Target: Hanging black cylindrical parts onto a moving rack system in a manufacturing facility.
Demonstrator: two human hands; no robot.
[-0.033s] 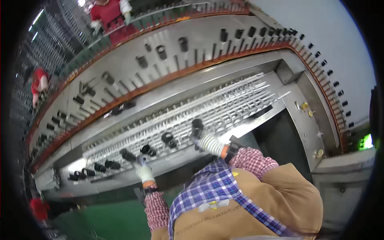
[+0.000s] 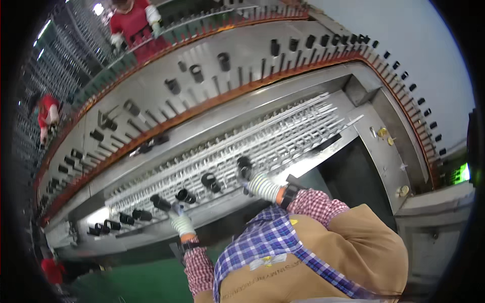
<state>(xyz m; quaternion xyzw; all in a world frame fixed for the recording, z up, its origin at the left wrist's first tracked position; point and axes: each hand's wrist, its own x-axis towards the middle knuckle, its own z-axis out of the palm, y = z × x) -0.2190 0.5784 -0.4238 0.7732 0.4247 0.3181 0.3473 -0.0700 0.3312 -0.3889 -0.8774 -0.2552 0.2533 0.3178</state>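
Note:
My right hand (image 2: 262,187), in a striped glove, is closed at the lower end of a black cylindrical part (image 2: 244,164), which stands over the rack of metal rods. My left hand (image 2: 180,221), also gloved, has its fingers closed at the near end of another black cylindrical part (image 2: 160,203); fine finger detail is blurred. Between my hands, a black part (image 2: 186,196) and a larger black part (image 2: 210,182) sit along the near edge of the metal rod rack (image 2: 283,134). Several more black parts (image 2: 126,218) line that edge to the left.
Beyond the rack curves a line of upright pins with an orange-brown edge (image 2: 222,98), several carrying black parts (image 2: 224,61). A metal trough (image 2: 352,91) frames the rack. Brass fittings (image 2: 382,132) are at the right. A person in red (image 2: 132,22) stands across the line.
The view has tilted slightly, and everything sits a little differently in it. Both hands stay at the same black parts.

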